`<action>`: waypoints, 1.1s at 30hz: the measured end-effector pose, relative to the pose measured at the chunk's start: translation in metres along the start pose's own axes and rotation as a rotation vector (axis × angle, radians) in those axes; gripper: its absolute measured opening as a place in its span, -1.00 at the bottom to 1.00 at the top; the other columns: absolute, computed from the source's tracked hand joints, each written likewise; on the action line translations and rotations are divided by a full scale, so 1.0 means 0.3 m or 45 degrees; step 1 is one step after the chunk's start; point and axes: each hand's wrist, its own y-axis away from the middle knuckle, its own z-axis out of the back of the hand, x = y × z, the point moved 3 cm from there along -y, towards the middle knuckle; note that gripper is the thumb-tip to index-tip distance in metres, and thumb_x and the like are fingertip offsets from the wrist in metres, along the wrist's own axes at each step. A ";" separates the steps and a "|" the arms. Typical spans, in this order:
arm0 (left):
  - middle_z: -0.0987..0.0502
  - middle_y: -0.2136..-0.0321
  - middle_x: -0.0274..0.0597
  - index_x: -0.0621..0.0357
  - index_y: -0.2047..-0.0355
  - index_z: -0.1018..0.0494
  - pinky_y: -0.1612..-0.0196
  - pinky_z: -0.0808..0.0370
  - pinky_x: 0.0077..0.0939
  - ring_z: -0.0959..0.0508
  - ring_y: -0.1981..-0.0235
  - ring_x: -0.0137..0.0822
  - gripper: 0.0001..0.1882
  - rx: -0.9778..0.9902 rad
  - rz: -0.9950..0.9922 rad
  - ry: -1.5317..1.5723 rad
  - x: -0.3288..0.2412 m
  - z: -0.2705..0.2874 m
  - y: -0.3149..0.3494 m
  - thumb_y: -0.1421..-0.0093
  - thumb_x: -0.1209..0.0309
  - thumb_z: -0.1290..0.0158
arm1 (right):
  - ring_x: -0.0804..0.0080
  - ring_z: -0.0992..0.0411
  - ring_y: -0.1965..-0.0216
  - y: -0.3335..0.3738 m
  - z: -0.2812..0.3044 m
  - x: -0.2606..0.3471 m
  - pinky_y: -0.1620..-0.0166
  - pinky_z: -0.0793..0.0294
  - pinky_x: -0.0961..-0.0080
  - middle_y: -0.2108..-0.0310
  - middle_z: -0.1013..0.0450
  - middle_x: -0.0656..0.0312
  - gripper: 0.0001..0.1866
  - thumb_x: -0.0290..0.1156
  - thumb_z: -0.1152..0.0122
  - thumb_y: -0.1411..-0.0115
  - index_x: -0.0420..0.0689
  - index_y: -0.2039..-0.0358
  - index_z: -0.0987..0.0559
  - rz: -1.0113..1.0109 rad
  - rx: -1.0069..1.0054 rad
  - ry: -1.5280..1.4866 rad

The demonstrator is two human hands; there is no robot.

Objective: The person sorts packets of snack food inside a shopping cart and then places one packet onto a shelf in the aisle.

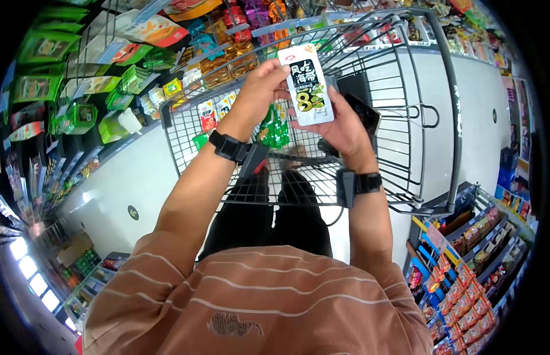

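Observation:
Held up over a shopping cart [457, 124] is a small white snack packet [308, 89] with a black panel and green-and-yellow pictures; its printed front faces up. My left hand [260, 92] pinches its left edge near the upper corner. Around its lower right side and bottom, the fingers and thumb of my right hand [347, 127] are closed. Below my hands in the wire basket lie green packets [276, 125] and a red-and-white packet [207, 116]. Partly hidden behind my right hand is a dark flat object [365, 112], its kind unclear.
Shelves of bagged snacks run along the far side and the left, with green packages [47, 44] at the far left. More shelves hold red-orange packets [464, 302] at the lower right. A pale floor [115, 195] surrounds the cart, which stands directly before my legs.

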 end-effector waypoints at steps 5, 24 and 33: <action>-0.56 0.25 -0.32 0.15 0.07 -0.41 0.23 -0.49 -0.56 -0.55 0.27 -0.49 -0.75 0.000 -0.054 -0.045 -0.068 -0.012 0.123 -0.33 0.30 0.02 | 0.04 -0.49 0.02 0.058 -0.080 -0.035 0.04 -0.55 0.09 -0.06 -0.43 0.01 -0.40 0.04 0.26 -0.39 -0.17 -0.21 -0.28 0.006 0.129 -0.055; -0.33 -0.19 -0.01 0.12 -0.26 -0.14 -0.21 -0.32 -0.08 -0.37 -0.19 -0.11 -0.44 0.352 -0.096 0.541 -0.252 0.050 0.412 -0.43 0.05 0.46 | 0.04 -0.36 0.08 0.188 -0.499 -0.152 0.02 -0.38 0.25 0.09 -0.39 0.02 -0.28 -0.36 -0.51 0.17 -0.22 -0.02 -0.38 1.340 -0.439 2.053; -0.36 -0.15 -0.01 0.13 -0.30 -0.10 -0.16 -0.37 -0.18 -0.40 -0.15 -0.18 -0.35 0.448 -0.068 0.308 -0.231 0.108 0.439 -0.40 -0.06 0.38 | 0.43 -0.40 0.12 0.189 -0.444 -0.230 0.04 -0.39 0.48 0.12 -0.43 0.20 -0.56 -0.40 -0.35 -0.08 -0.24 0.05 -0.45 0.884 -0.484 1.430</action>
